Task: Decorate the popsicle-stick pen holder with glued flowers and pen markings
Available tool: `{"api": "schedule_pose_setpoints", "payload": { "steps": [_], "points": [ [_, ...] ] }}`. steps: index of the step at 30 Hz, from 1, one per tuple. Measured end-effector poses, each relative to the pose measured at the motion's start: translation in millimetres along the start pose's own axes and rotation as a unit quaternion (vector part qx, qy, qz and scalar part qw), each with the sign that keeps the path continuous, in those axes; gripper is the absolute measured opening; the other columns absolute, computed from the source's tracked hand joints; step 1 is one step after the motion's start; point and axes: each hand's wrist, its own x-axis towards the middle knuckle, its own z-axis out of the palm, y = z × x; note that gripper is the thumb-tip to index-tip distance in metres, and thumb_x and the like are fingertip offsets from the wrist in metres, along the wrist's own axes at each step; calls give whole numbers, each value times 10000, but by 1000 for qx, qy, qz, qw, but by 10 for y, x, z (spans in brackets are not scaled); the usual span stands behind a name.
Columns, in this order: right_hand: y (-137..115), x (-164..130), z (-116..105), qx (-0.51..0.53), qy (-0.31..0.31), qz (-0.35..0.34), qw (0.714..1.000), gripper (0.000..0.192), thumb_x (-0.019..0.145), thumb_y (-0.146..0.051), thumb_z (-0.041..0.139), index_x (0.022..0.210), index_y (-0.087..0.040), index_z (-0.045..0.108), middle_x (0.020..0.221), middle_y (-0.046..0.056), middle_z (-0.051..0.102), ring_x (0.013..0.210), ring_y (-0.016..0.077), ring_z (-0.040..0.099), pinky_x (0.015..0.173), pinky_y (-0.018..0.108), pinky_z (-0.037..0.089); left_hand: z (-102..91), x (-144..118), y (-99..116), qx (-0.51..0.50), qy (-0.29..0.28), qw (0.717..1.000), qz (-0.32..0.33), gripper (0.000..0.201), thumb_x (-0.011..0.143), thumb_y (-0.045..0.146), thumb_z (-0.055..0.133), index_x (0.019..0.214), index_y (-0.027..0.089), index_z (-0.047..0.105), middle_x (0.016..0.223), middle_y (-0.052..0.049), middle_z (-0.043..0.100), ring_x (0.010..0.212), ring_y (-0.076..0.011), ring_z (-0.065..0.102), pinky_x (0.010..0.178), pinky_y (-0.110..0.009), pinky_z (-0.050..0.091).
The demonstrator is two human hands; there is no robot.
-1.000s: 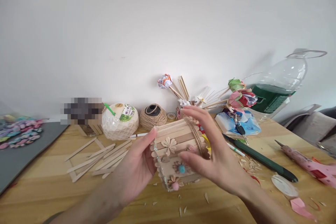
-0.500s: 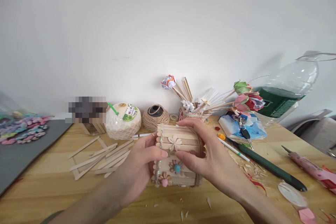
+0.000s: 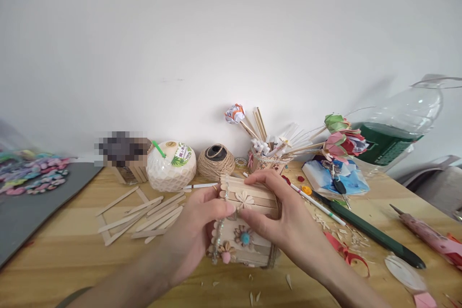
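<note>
A box made of wooden craft sticks (image 3: pixel 256 252) is held between both hands above the table's front. Its faces carry a pale petal flower (image 3: pixel 244 199), a brown flower with a blue centre (image 3: pixel 244 237) and a similar one with a pink centre (image 3: pixel 225 252). Shiny trim runs down its left edge, twine along the right. My left hand (image 3: pixel 197 219) grips the left side, thumb on the front and fingers mostly hidden behind. My right hand (image 3: pixel 285 221) curls over the top and right side, its thumb near the left thumb. The back of the box is hidden.
Loose craft sticks (image 3: pixel 159 216) lie left. Behind stand a wrapped coconut (image 3: pixel 171 173), a twine ball (image 3: pixel 215 161) and a holder (image 3: pixel 267 163) with paper flowers. To the right are a dark green tool (image 3: pixel 375 231), a pink glue gun (image 3: pixel 429 238), red ribbon (image 3: pixel 348 252) and a large bottle (image 3: pixel 393 130).
The box has tipped slightly, its lower front swinging down toward me, with both hands still around it. The whole view has shifted a little, so background things sit slightly further right.
</note>
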Motion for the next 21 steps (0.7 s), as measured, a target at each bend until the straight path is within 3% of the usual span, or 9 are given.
{"api": "schedule_pose_setpoints", "payload": {
  "steps": [15, 21],
  "points": [
    [-1, 12, 30, -5, 6, -3, 1000, 216, 655, -292, 584, 844, -191, 552, 866, 41, 574, 735, 198, 585, 615, 326, 480, 41, 3, 13, 26, 39, 999, -19, 288, 599, 242, 653, 866, 146, 604, 585, 8, 590, 412, -114, 526, 281, -179, 417],
    [0, -3, 19, -3, 4, 8, 1000, 218, 651, -280, 577, 849, -192, 557, 861, 42, 573, 705, 188, 579, 589, 316, 475, 35, -5, 14, 19, 24, 999, -18, 271, 598, 206, 644, 860, 146, 610, 598, 7, 589, 428, -115, 530, 289, -180, 424]
  ]
}}
